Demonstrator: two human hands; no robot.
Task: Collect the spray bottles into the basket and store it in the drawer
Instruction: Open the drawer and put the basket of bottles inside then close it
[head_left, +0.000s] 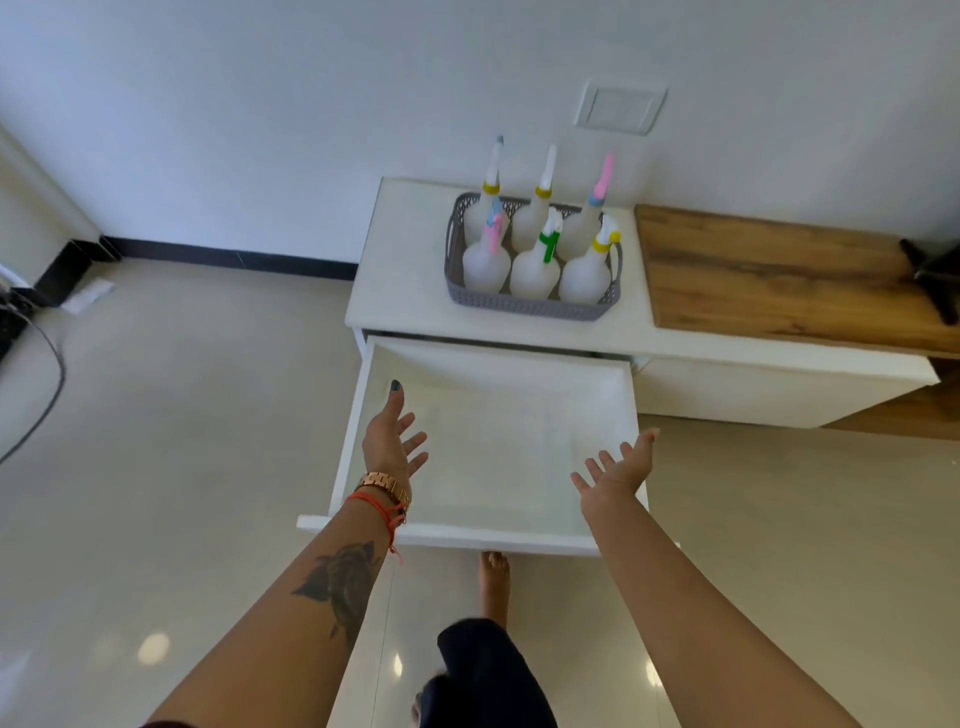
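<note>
While both arms reach fwd over the open drawer (498, 447) at frame center, left hand (392, 441) and right hand (621, 465) hang palms-up, fingers spread, grasping nothing. Drawer holds no items. Grey basket (524, 306) sits upper center on white cabinet top (405, 270) w/ 6 spray bottles (535, 270) upright inside, 2 rows of 3.

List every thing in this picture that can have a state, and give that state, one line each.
Drawer: pulled open, nothing inside.
Basket: on the cabinet top, holding six spray bottles.
Spray bottles: upright, in two rows of three.
Left hand: open, holding nothing.
Right hand: open, holding nothing.
</note>
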